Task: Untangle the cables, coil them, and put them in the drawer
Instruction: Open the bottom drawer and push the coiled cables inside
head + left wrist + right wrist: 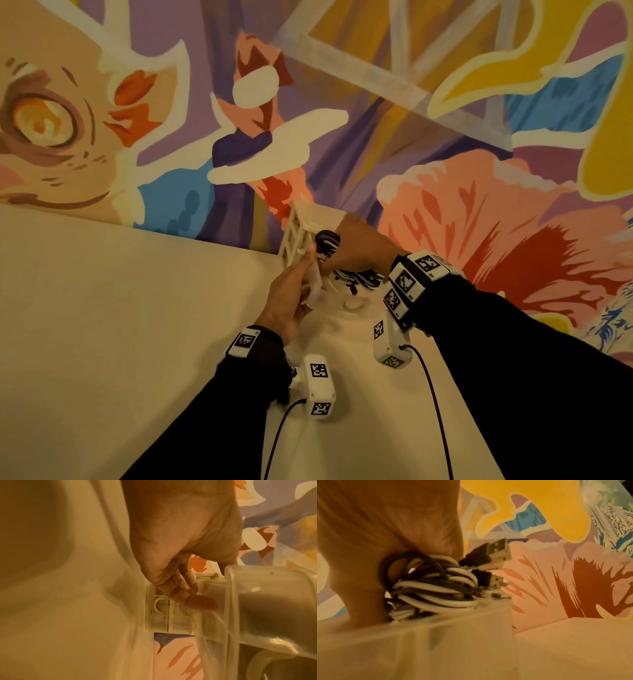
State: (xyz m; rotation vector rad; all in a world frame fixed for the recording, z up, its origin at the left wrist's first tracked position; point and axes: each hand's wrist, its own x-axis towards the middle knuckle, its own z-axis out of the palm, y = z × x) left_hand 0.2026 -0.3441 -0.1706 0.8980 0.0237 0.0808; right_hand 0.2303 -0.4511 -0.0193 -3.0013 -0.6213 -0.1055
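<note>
A small white plastic drawer unit [308, 219] stands on the table against the painted wall. Its translucent drawer [317, 279] is pulled out toward me. My left hand [305, 267] lies with straight fingers along the drawer's left side; in the left wrist view its fingers [185, 591] touch the unit's frame [159, 615] beside the drawer [257, 588]. My right hand [356, 246] grips a coiled bundle of black and white cables [327, 241] just above the open drawer. The right wrist view shows the bundle [433, 588] in my right hand [385, 547], USB plugs [496, 550] sticking out, over the drawer wall [436, 642].
The white table [102, 325] stretches wide to the left. The colourful mural wall [445, 137] rises directly behind the drawer unit. More black and white cable strands [358, 278] show under my right wrist at the drawer. Thin dark wrist-camera leads [435, 411] trail toward me.
</note>
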